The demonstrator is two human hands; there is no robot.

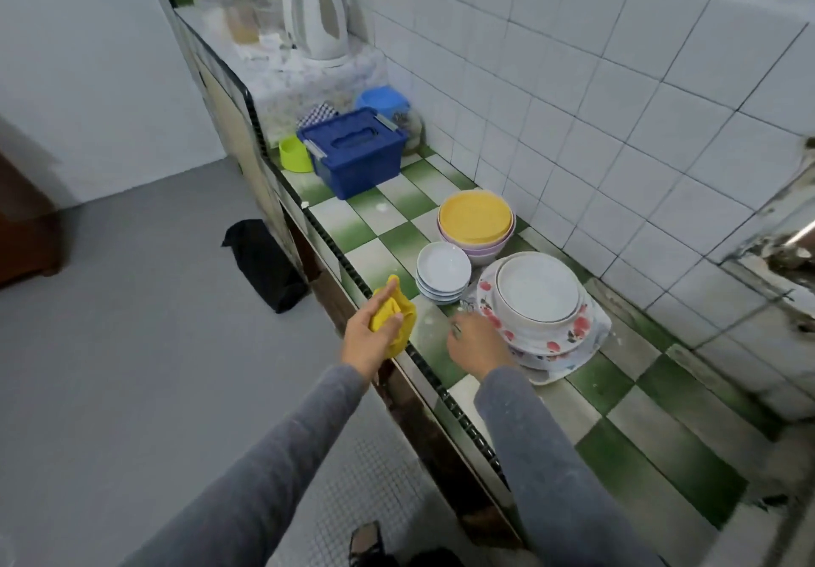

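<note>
Yellow cloth [394, 311] bunched in the left hand [368, 337], fingers wrapped round it, at the counter [388, 240] edge. The right hand [478, 346] curls beside the plate stack [538, 293]; can't tell if it holds anything. Wiping step; next likely shift the plates and wipe underneath.

hands: two, left hand [370, 337] and right hand [478, 348]
yellow cloth [397, 315]: one
blue box [353, 149]: one
green cup [294, 154]: one, just beside the blue box
kettle [315, 10]: one, well beyond the blue box
small white dishes [443, 264]: four, stacked
yellow plate [475, 217]: one
lilac bowls [485, 245]: at least two
flowered plates [551, 343]: stacked, number unclear
</note>
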